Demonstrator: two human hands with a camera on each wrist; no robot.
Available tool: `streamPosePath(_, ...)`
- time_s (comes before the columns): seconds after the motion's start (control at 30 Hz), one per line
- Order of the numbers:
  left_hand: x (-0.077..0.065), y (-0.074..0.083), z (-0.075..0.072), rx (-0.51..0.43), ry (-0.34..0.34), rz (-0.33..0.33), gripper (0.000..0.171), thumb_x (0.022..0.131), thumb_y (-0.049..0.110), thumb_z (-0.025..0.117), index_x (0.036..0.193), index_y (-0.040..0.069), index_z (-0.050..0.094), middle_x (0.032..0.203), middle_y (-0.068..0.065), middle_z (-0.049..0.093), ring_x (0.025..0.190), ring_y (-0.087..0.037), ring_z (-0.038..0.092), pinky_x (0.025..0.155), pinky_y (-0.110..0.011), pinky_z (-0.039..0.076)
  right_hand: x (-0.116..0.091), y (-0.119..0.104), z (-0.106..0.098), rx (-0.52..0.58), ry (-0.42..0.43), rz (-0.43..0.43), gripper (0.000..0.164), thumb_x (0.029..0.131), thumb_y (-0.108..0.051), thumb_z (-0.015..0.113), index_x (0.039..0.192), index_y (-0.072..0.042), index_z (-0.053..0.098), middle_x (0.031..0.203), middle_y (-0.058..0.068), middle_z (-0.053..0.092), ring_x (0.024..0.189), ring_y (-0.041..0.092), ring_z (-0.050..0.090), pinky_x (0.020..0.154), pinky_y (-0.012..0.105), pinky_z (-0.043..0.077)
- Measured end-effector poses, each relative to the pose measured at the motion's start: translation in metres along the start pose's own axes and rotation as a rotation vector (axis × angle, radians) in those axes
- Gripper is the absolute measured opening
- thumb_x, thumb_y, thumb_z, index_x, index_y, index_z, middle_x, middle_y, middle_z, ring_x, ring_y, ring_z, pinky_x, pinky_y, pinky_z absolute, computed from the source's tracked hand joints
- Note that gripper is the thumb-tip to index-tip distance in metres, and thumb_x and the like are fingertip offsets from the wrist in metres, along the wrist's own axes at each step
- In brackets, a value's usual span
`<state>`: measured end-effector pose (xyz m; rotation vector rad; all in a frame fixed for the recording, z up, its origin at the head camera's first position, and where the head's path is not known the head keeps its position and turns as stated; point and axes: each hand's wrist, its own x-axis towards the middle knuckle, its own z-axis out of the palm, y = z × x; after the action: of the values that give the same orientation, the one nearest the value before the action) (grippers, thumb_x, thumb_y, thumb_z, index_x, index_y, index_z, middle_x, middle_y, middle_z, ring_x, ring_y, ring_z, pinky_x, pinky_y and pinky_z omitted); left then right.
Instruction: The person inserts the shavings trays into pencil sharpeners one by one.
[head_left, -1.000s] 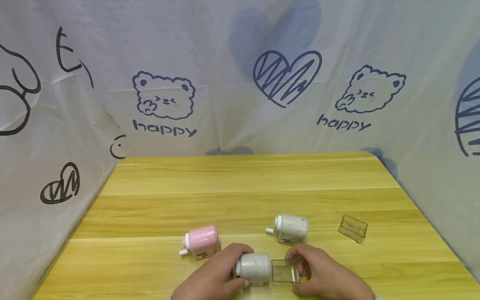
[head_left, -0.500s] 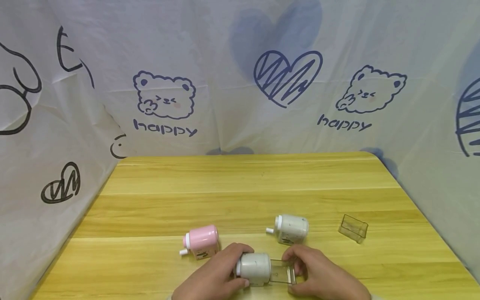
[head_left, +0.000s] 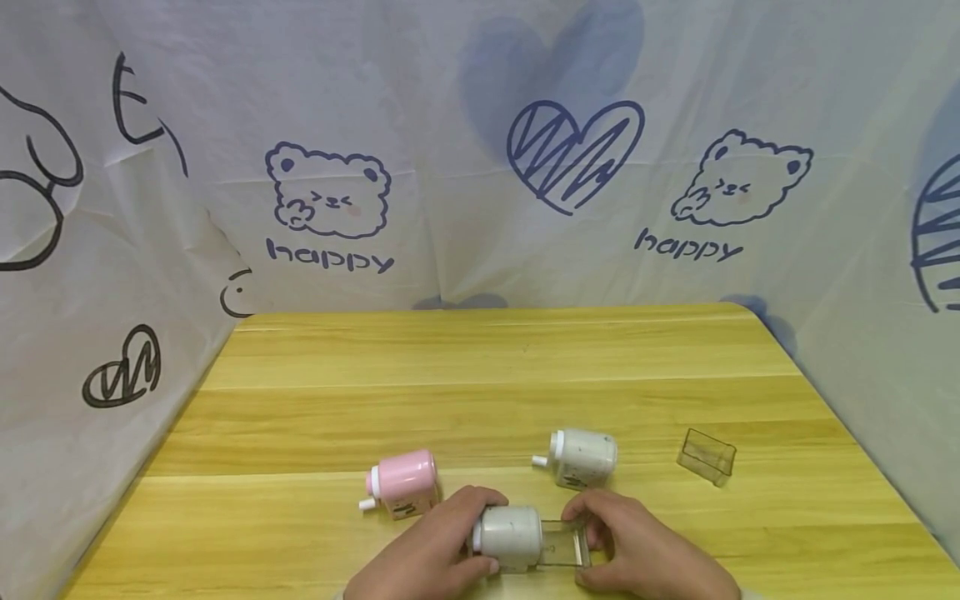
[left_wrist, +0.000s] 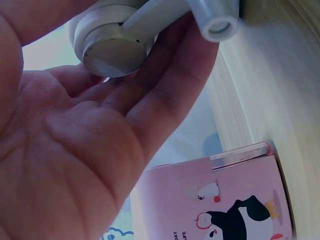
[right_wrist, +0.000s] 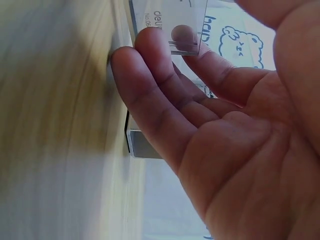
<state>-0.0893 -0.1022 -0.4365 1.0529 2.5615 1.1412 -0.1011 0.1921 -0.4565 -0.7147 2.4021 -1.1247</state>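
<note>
My left hand (head_left: 435, 550) grips a grey hand-crank pencil sharpener (head_left: 512, 535) lying on its side near the table's front edge. The left wrist view shows its round cap end (left_wrist: 115, 55) and crank handle (left_wrist: 217, 25) inside the fingers. With thumb and fingertips, my right hand (head_left: 641, 546) pinches a clear smoky shavings drawer (head_left: 561, 547) at its outer end. The drawer's left end meets the sharpener's right end and seems partly inside it. In the right wrist view, printed letters show on the drawer wall (right_wrist: 167, 17).
A pink pencil sharpener (head_left: 407, 482) lies to the left of my left hand. Behind the hands lies a second grey sharpener (head_left: 587, 456), its crank pointing left. Another clear drawer (head_left: 707, 458) rests farther right on the wooden table (head_left: 480, 375). Printed cloth hangs around the table.
My right hand has moved slightly left, bringing the drawer from beside the grey sharpener's end to seemingly partly inside it. The left hand and sharpener have stayed in place.
</note>
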Motion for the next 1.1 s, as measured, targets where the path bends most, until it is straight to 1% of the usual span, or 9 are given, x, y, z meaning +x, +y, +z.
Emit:
streamPosePath(0.33,-0.0002,0.0007,0.0002,-0.014,-0.002,-0.021,0.050,0.087,0.027,0.068,0.130,0.019,0.044,0.120,0.007,0.053,0.106,-0.006,0.051,0.091,-0.030,0.044,0.0007,-0.0004,-0.0013,0.005,0.013,0.019,0.047,0.076,-0.029,0.077,0.116,-0.017,0.056,0.092,-0.004,0.055,0.080,0.013,0.050,0.067,0.029,0.045)
streamPosePath(0.53,0.0000,0.0000,0.0002,-0.001,0.004,-0.004,0.050,0.087,0.027,0.068,0.129,0.018,0.044,0.120,0.007,0.053,0.106,-0.006,0.050,0.092,-0.030,0.043,0.0002,-0.0001,-0.0023,0.025,0.010,0.029,0.048,0.076,-0.031,0.077,0.117,-0.016,0.056,0.096,-0.003,0.055,0.082,0.014,0.051,0.068,0.030,0.046)
streamPosePath(0.87,-0.0004,0.0004,0.0012,0.000,0.006,-0.012,0.050,0.087,0.028,0.068,0.130,0.019,0.044,0.121,0.008,0.053,0.107,-0.006,0.051,0.093,-0.030,0.043,-0.0017,-0.0010,-0.0023,0.024,0.023,0.018,0.047,0.075,-0.030,0.078,0.116,-0.018,0.056,0.097,-0.003,0.055,0.084,0.014,0.051,0.069,0.030,0.046)
streamPosePath(1.1,-0.0009,0.0006,0.0015,-0.008,0.001,-0.025,0.050,0.087,0.029,0.067,0.130,0.020,0.044,0.121,0.008,0.053,0.106,-0.006,0.051,0.092,-0.030,0.043,-0.0014,-0.0003,-0.0020,0.023,0.017,0.017,0.048,0.076,-0.030,0.077,0.117,-0.017,0.056,0.097,-0.003,0.055,0.084,0.014,0.051,0.069,0.030,0.046)
